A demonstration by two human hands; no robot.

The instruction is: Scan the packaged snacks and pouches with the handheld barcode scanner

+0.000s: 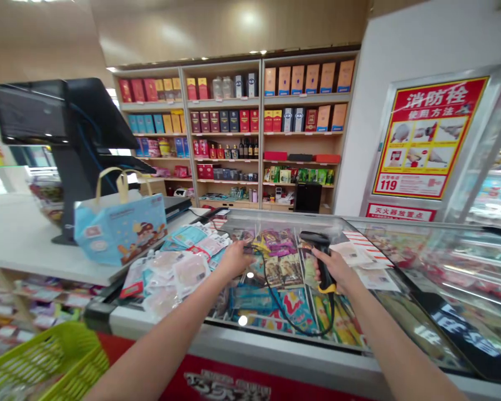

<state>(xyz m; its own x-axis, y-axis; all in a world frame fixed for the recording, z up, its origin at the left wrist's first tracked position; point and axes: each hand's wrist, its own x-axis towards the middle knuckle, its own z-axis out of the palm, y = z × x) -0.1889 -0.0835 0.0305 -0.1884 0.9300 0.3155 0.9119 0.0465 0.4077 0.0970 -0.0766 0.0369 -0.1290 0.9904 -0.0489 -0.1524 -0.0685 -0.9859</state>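
Note:
A black barcode scanner (324, 262) with a yellow base end is upright in my right hand (332, 267), its head pointing left. Its black cable (275, 301) loops down over the glass top of the freezer (250, 328). The far part of the cable runs to my left hand (236, 259), whose fingers are pinched round it. Left of that hand lies a pile of clear and blue plastic packets (179, 273) on the freezer. Colourful ice cream packs (281, 267) show through the glass under both hands.
A blue paper bag (121, 228) stands on the white counter (8, 223) beside a black register screen (96, 111). A green basket (45, 362) is at lower left. Papers (363, 259) lie right of the scanner. Shelves of boxes (225, 100) stand behind.

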